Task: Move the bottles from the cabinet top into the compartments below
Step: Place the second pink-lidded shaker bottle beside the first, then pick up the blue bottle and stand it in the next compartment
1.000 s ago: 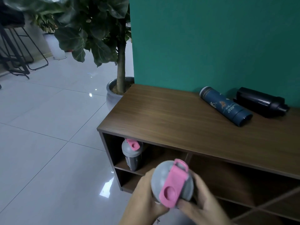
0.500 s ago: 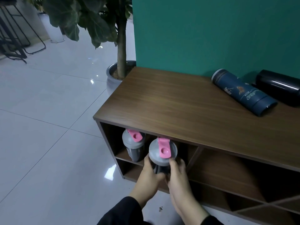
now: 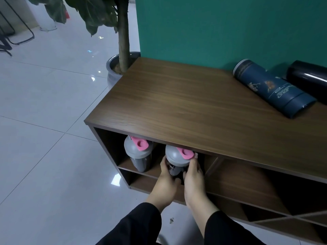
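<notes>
Left of the hands, a potted plant (image 3: 122,41) stands on the tiled floor (image 3: 44,138) by the cabinet's (image 3: 194,106) far corner, well clear of the work. Just left of the left hand, a shaker bottle (image 3: 138,154) with a grey lid and pink flip cap stands upright in the top-left compartment (image 3: 113,147); it looks settled and needs nothing more. The left hand (image 3: 167,181) and right hand (image 3: 193,179) are both wrapped around the dark body of a second shaker bottle (image 3: 177,161), one on each flank, fingers curled behind it. That two-sided hold probably keeps the bottle upright and steady as it goes under the overhanging cabinet top, where headroom looks tight: the pink cap sits just beneath the top's front edge. This bottle matches its neighbour, with a rounded grey lid, pink cap and dark lower half, and it stands beside it in the same compartment, close but not visibly touching. Whether its base is already down on the shelf cannot be told, since the hands cover it. Up and right of the hands, two bottles lie on their sides on the cabinet top against the green wall (image 3: 221,29): a navy flask (image 3: 272,89) with pale decoration, and just right of it a glossy black bottle (image 3: 307,78), partly out of view. Both appear still to be moved.
</notes>
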